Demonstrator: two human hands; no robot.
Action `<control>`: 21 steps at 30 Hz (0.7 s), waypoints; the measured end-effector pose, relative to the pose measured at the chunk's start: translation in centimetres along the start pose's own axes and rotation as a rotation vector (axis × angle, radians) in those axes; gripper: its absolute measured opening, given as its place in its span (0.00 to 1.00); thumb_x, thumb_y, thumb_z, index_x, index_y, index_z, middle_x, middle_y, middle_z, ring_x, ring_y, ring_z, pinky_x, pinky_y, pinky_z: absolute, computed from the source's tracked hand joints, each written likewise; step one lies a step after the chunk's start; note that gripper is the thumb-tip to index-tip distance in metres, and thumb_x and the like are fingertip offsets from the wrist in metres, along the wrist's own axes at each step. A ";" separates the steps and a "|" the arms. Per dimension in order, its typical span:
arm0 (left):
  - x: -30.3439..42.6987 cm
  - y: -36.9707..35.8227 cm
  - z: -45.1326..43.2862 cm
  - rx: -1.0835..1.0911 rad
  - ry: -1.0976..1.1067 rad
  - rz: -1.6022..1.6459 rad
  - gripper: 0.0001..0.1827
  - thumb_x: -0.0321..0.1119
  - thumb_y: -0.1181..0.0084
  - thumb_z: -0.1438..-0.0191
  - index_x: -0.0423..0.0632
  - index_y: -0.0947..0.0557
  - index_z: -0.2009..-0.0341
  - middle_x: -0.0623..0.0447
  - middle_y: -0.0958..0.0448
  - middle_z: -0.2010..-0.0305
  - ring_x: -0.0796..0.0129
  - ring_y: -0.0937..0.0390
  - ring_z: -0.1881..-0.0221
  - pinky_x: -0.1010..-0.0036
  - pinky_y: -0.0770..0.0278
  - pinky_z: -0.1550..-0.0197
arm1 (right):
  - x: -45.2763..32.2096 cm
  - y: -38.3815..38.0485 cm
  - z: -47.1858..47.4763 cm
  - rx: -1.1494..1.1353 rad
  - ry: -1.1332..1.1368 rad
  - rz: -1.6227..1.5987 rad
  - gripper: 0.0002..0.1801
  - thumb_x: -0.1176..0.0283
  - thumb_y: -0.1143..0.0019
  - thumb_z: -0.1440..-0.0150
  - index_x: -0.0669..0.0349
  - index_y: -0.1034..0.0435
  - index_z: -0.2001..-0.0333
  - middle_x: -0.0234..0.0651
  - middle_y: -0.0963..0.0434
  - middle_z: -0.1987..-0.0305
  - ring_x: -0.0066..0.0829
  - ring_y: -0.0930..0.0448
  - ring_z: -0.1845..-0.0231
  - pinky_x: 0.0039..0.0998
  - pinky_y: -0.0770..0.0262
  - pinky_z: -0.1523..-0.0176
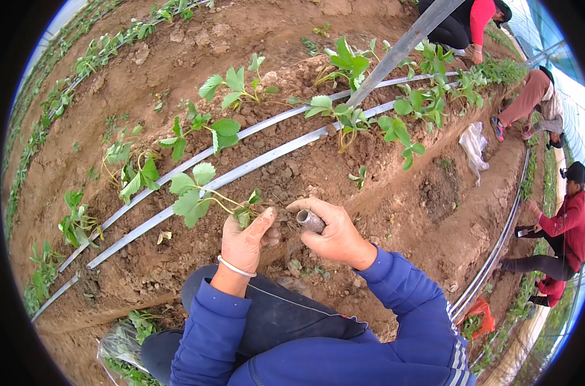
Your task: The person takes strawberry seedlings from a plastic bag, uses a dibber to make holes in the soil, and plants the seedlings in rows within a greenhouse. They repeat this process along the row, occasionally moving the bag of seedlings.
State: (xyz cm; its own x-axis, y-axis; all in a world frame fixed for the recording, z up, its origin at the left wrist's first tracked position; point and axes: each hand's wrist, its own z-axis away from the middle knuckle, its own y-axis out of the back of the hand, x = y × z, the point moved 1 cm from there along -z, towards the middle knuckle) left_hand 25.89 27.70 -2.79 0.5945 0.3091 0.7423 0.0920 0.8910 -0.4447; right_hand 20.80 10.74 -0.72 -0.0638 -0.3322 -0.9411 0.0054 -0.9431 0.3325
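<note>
My left hand point(248, 237) pinches a strawberry seedling point(192, 198) near its crown, just above the soil of the raised bed. Its leaves spread to the left over a pale drip tape point(268, 157). Close on the right, my right hand point(332, 235) is closed around a short metal tube or tool handle point(310, 221), whose open hollow end faces up. The tool's far end is hidden by the hand. My right index finger reaches towards the roots by my left hand; whether it touches them I cannot tell.
Strawberry plants point(225, 132) grow along both drip tapes. A slanting metal pole point(398, 55) stands in the bed. A clear plastic bag point(121, 345) with seedlings lies at lower left, a white bag point(474, 147) in the furrow, a red bag point(480, 316) at lower right. Several people work at right.
</note>
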 end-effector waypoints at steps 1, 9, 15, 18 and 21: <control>-0.1 0.2 -0.1 0.000 0.024 0.044 0.14 0.34 0.39 0.50 0.41 0.24 0.62 0.55 0.25 0.73 0.74 0.27 0.78 0.80 0.27 0.77 | -0.3 0.2 0.1 -0.014 -0.063 -0.035 0.23 0.79 0.50 0.58 0.62 0.30 0.54 0.41 0.24 0.59 0.35 0.22 0.57 0.29 0.27 0.55; -1.7 3.2 -2.0 0.150 -0.175 -0.456 0.14 0.29 0.41 0.49 0.42 0.29 0.59 0.57 0.27 0.70 0.75 0.29 0.75 0.79 0.25 0.73 | 3.0 2.4 2.4 -0.192 -0.005 0.304 0.11 0.79 0.50 0.58 0.66 0.30 0.67 0.40 0.24 0.62 0.31 0.23 0.62 0.29 0.28 0.58; -0.8 5.0 -2.5 0.358 -0.232 -0.145 0.13 0.27 0.41 0.49 0.42 0.29 0.60 0.55 0.26 0.69 0.74 0.26 0.73 0.78 0.22 0.75 | -1.7 6.6 1.3 0.021 -0.083 -0.202 0.16 0.76 0.51 0.48 0.65 0.29 0.54 0.38 0.23 0.62 0.23 0.25 0.61 0.26 0.29 0.56; -1.4 5.7 -3.0 0.321 -0.079 -0.158 0.13 0.28 0.41 0.50 0.41 0.29 0.60 0.54 0.26 0.69 0.72 0.25 0.73 0.77 0.22 0.75 | -0.7 6.1 0.7 -0.034 -0.346 -0.197 0.15 0.76 0.53 0.46 0.65 0.29 0.54 0.33 0.24 0.67 0.18 0.27 0.68 0.23 0.29 0.63; -1.7 5.0 -2.4 0.285 0.022 -0.297 0.11 0.26 0.42 0.51 0.40 0.28 0.63 0.54 0.26 0.71 0.70 0.24 0.74 0.77 0.23 0.74 | -0.6 6.3 0.0 0.002 -0.186 -0.002 0.14 0.77 0.53 0.46 0.65 0.29 0.55 0.29 0.26 0.72 0.16 0.29 0.72 0.23 0.31 0.68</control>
State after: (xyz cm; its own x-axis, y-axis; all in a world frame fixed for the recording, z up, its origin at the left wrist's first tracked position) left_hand 27.26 30.87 -7.46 0.5930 0.0201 0.8049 0.0388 0.9978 -0.0535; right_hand 20.90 5.03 1.97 -0.2475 -0.3210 -0.9142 0.0029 -0.9438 0.3306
